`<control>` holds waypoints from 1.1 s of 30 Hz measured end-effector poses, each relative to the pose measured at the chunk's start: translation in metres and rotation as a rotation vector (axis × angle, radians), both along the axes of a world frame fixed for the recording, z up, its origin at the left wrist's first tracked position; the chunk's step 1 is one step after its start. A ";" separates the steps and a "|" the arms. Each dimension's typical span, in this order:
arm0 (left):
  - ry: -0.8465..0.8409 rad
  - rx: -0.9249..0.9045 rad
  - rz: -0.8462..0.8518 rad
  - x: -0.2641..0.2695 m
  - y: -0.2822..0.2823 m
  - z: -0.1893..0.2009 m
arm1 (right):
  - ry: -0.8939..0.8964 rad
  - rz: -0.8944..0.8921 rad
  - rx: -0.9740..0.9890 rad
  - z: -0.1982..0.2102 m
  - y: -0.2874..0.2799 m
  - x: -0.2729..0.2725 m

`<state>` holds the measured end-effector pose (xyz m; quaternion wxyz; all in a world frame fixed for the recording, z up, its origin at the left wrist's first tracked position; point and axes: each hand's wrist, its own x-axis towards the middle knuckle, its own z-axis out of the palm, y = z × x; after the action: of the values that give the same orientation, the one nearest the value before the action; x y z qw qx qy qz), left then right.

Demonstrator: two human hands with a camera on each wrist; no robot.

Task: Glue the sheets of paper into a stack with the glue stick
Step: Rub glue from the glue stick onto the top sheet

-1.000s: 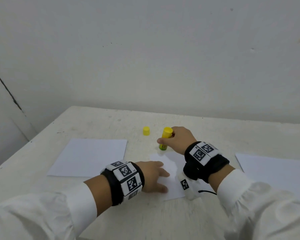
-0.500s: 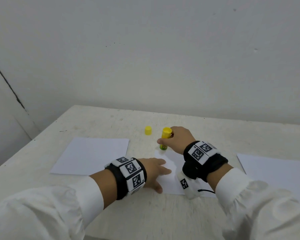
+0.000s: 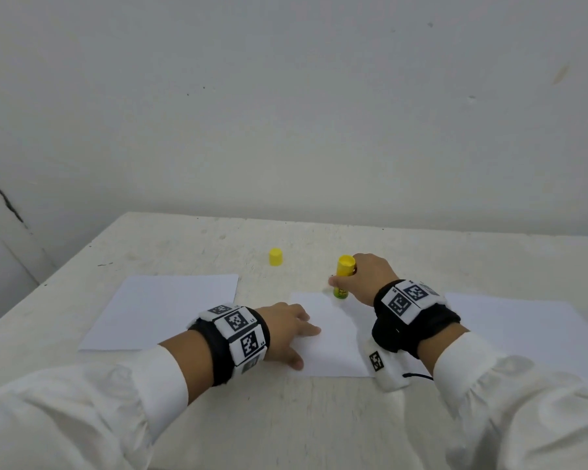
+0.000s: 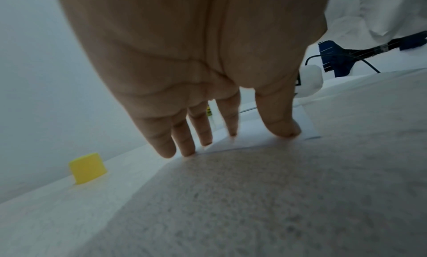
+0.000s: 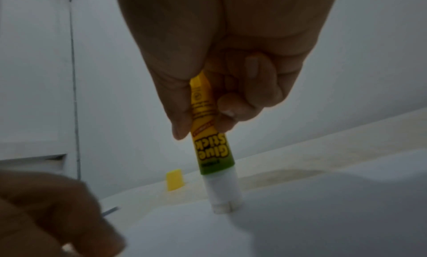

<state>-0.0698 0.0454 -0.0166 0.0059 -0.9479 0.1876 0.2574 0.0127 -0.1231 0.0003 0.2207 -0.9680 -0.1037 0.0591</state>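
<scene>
A white sheet of paper [image 3: 333,337] lies in the middle of the table. My left hand [image 3: 287,330] rests flat on its left edge, fingers [image 4: 203,131] straight and spread, thumb on the near corner. My right hand [image 3: 364,279] grips a yellow and green glue stick [image 3: 343,276] upright, with the white glue end [image 5: 223,193] pressed onto the sheet's far edge. The stick's yellow cap [image 3: 276,256] stands by itself on the table behind, also visible as the cap [image 4: 87,167] in the left wrist view and the cap [image 5: 175,181] in the right wrist view.
Another white sheet [image 3: 163,310] lies to the left and a further sheet [image 3: 523,330] to the right. The whitish table [image 3: 286,418] ends at a pale wall behind. A cable and a blue object [image 4: 339,60] lie near my right wrist.
My left hand has slid left, from the sheet's middle to its left edge. The glue stick's tip has stayed at the far edge, shifting only slightly.
</scene>
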 end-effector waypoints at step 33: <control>-0.059 0.047 0.227 0.019 0.022 -0.025 | 0.040 0.281 0.012 0.005 0.041 -0.038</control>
<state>-0.0510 0.0671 -0.0418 0.0044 -0.9698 0.0728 0.2330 -0.0256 -0.0817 0.0058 0.2181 -0.9412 -0.2342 0.1079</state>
